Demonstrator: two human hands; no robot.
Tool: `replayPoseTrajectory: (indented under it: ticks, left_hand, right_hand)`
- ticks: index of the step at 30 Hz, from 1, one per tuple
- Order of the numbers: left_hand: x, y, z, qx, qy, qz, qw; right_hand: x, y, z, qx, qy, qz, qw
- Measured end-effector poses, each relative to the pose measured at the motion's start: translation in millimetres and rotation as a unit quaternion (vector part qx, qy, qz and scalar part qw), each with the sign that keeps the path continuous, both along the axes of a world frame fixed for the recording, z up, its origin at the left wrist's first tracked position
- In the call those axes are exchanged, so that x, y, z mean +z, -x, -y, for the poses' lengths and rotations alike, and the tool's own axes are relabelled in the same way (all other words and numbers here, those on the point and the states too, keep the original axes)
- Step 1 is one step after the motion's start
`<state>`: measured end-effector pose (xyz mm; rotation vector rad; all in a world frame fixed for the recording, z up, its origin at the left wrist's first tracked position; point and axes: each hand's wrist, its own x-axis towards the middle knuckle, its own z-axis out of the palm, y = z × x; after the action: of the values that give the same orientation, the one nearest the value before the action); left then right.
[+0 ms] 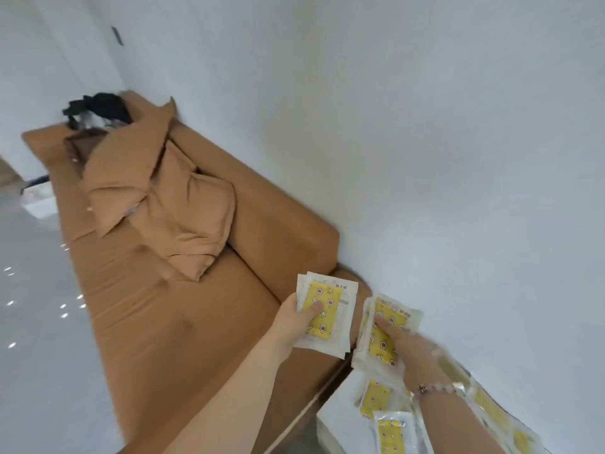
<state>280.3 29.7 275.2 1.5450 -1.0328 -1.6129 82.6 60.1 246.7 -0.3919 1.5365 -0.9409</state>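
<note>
Yellow loose pkts point(376, 396): spread on white table point(337, 421), nearest.
R hand point(409, 352): R stack point(397, 314) is gripped, thumb on top.
L hand point(294, 317): L stack point(329, 296) is pinched, just beside R stack, over sofa point(163, 322).
Cushions point(157, 198): piled at far end.

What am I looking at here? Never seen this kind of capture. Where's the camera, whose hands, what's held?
There is no machine: a person works bare-handed. The single picture comes from a wide-angle camera worn on their head, looking forward and down, so the room looks tilted. The left hand grips a stack of packets, pale wrappers with something yellow and patterned inside, thumb on top. The right hand, with a bracelet on its wrist, holds a second stack the same way. More loose packets lie on a white surface at lower right. Behind is a brown sofa with cushions.
</note>
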Motion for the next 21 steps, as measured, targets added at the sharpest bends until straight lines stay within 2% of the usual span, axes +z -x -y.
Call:
replayPoseTrajectory:
  ticks: [5,10,16,21]
  left_hand:
    - [20.1,-120.0,-59.5,0.207,0.003,-0.002,0.978]
    - [25.1,-226.1,-148.0,0.401,0.024,-0.005,0.916]
    - [24.5,-336.2,-273.0,0.554,0.015,-0.006,0.833]
    - [19.7,-426.3,-364.0,0.629,0.014,-0.007,0.777]
  right_hand:
    - [21.1,-121.6,17.3,0.182,0.014,0.002,0.983]
    - [33.2,-254.1,-12.9,0.343,0.028,0.018,0.939]
    - [32.5,-409.4,-94.2,0.486,0.023,0.042,0.872]
    - [26.5,-539.9,-176.9,0.565,0.012,0.073,0.822]
